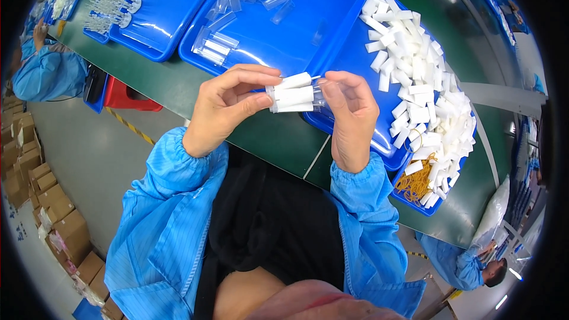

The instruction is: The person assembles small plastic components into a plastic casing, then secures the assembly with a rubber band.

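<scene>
Between my two hands, above the near edge of the table, is a clear plastic rack-like piece with several white cylinders [295,95] set side by side on it. My left hand [222,106] pinches its round clear end, thumb below and fingers above. My right hand [352,115] closes thumb and fingers on the other end, where thin clear prongs stick out past the cylinders. The fingertips partly hide both ends. Just beyond the hands lies a blue tray [284,38] with clear plastic tubes [222,21].
Another blue tray [151,29] at the far left holds rows of clear pronged pieces [118,0]. On the right, white cylinders [415,65] heap over a blue tray, with tan rubber bands [416,182] at its near end. A red stool [127,96] and cardboard boxes [65,219] stand left; co-workers sit both sides.
</scene>
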Demonstrator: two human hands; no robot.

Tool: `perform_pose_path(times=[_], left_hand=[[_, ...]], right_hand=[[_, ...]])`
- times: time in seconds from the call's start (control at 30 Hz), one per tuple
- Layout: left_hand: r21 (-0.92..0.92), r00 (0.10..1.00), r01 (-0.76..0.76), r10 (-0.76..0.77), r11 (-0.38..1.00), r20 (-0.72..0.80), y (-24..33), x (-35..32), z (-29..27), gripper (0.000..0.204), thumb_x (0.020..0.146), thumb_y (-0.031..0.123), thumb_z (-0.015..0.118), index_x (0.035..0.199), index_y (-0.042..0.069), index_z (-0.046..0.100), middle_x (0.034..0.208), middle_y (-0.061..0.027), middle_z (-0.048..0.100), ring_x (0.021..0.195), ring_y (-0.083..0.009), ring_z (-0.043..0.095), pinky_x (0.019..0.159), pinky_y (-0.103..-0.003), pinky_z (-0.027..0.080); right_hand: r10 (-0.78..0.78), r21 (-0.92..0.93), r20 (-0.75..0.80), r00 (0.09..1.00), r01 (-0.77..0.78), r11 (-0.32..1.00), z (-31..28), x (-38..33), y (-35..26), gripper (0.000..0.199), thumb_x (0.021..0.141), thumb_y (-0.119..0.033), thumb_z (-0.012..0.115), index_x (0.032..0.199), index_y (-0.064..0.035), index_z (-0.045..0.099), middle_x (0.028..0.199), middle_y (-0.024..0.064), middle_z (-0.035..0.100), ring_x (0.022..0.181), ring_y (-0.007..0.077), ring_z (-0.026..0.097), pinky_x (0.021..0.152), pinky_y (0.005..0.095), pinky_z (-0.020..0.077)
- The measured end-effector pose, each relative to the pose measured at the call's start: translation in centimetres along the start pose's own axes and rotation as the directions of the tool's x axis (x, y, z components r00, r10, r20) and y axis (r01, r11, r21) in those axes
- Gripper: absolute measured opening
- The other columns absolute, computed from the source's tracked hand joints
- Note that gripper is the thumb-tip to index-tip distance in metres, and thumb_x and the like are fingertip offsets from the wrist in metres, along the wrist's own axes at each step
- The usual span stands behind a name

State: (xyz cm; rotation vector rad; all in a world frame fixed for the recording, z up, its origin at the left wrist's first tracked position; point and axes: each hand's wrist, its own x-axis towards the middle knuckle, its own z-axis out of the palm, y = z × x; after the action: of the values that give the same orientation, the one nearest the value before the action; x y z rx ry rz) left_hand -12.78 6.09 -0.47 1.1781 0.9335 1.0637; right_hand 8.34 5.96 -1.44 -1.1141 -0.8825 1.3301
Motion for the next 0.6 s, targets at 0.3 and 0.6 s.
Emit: perform_pose_path(times=[0.3, 0.6], left_hand=[[-0.144, 0.981, 0.151, -0.166, 0.978, -0.098, 0.2, -0.4, 1.0, 0.032, 0.087, -0.006, 0.072, 0.118, -0.005, 0.064, 0.124, -0.0183, 0.062, 0.114, -0.0260, 0.066, 0.095, -0.033, 0.057], [-0.051, 0.990, 0.141, -0.143, 0.989, -0.018, 0.2, -0.8, 0.9, 0.044, 0.087, -0.002, 0.074, 0.127, -0.004, 0.056, 0.123, -0.0158, 0.062, 0.111, -0.0229, 0.066, 0.094, -0.033, 0.057]], right_hand=[[-0.106, -0.056, 0.042, 0.993, 0.109, 0.993, 0.4, -0.3, 0.7, 0.032, 0.083, -0.009, 0.083, 0.104, -0.0028, 0.058, 0.098, 0.0110, 0.071, 0.105, 0.0171, 0.064, 0.098, 0.0340, 0.0472], [-0.167, -0.170, 0.128, 0.978, 0.187, 0.968, 0.2, -0.7, 1.1, 0.034, 0.079, -0.007, 0.085, 0.102, -0.0054, 0.060, 0.119, 0.0167, 0.063, 0.122, 0.0245, 0.060, 0.103, 0.0368, 0.0467]])
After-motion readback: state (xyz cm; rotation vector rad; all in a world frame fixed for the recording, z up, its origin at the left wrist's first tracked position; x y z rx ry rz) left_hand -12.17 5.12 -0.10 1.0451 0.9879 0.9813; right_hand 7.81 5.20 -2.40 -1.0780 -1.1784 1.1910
